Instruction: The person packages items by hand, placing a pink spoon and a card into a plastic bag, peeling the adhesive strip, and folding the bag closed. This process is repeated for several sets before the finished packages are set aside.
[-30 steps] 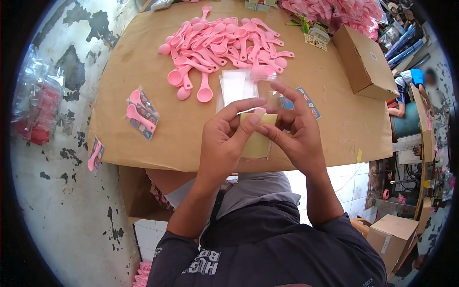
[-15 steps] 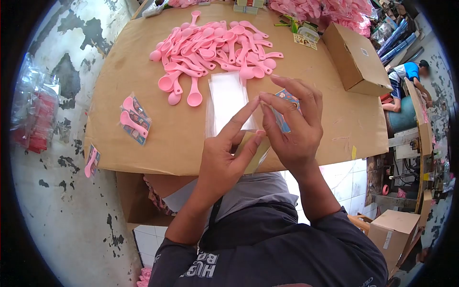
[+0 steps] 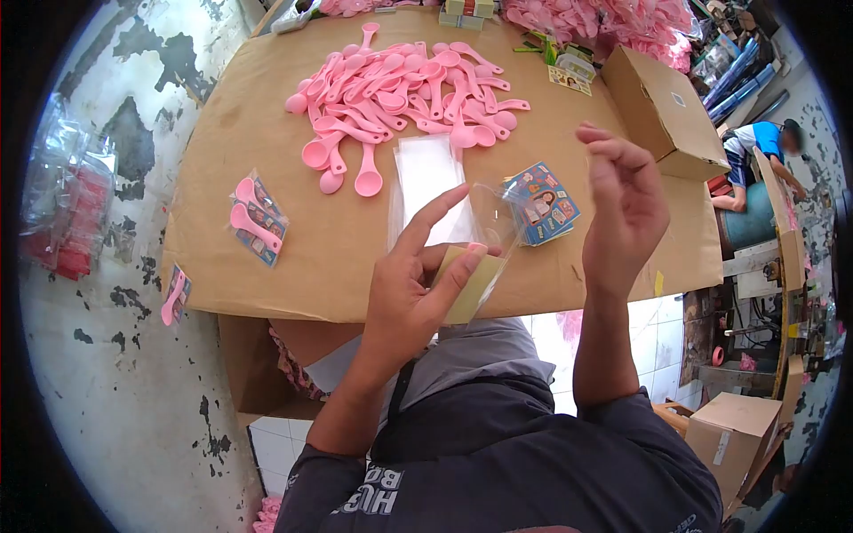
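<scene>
Left hand (image 3: 416, 289) at centre frame, just below the near edge of the worktop (image 3: 267, 115), pinches a pale yellow card (image 3: 471, 282) between thumb and middle finger, with the index finger stretched straight up toward the upper right. A clear bag (image 3: 494, 216) stands out from the same grip, its free end lifted up and to the right, over the worktop. Whether the card sits inside the bag I cannot tell. Right hand (image 3: 626, 209) is raised at right of centre, apart from card and bag, fingers loosely curled and spread, nothing seen in it. Between the two hands, flat on the worktop, lies a small stack of printed cards (image 3: 544, 206), closer to the right hand. Just above the left index fingertip lies a stack of clear bags (image 3: 426, 173). A pile of pink spoons (image 3: 400, 84) fills the upper centre. A packed spoon packet (image 3: 253, 220) lies at left, a cardboard box (image 3: 666, 111) at upper right.
</scene>
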Tool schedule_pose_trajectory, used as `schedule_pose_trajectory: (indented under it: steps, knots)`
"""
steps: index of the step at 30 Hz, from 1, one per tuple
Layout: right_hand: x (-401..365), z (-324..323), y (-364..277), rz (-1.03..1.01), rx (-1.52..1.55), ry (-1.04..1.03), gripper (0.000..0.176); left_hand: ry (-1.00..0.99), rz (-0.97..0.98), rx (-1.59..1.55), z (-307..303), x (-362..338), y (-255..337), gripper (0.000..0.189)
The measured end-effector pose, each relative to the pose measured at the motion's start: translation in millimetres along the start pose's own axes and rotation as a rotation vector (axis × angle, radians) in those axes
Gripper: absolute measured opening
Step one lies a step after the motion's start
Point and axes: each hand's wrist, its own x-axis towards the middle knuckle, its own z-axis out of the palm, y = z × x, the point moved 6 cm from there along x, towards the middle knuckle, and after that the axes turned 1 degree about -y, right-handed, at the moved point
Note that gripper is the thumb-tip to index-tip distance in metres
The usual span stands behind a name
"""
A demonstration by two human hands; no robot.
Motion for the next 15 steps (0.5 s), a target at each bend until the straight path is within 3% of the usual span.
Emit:
schedule_pose_trajectory:
  steps: [1, 3, 6, 15]
  knots:
    - [-1, 1, -4, -0.001, 0.0, 0.001, 0.02, 0.036, 0.053, -0.022, -1, 1, 1, 0.06]
    - [-13, 30, -29, -0.361, -0.526, -0.331, 0.023, 0.023, 0.037, -0.002, -2, 3, 2, 0.06]
    - [-24, 50, -33, -0.443, -0.657, -0.382, 0.025, 0.009, 0.026, 0.014, 1, 3, 3, 0.059]
    - [-28, 52, -16, -0.511, -0.624, -0.296, 0.025, -0.028, 0.048, 0.072, 3, 4, 0, 0.06]
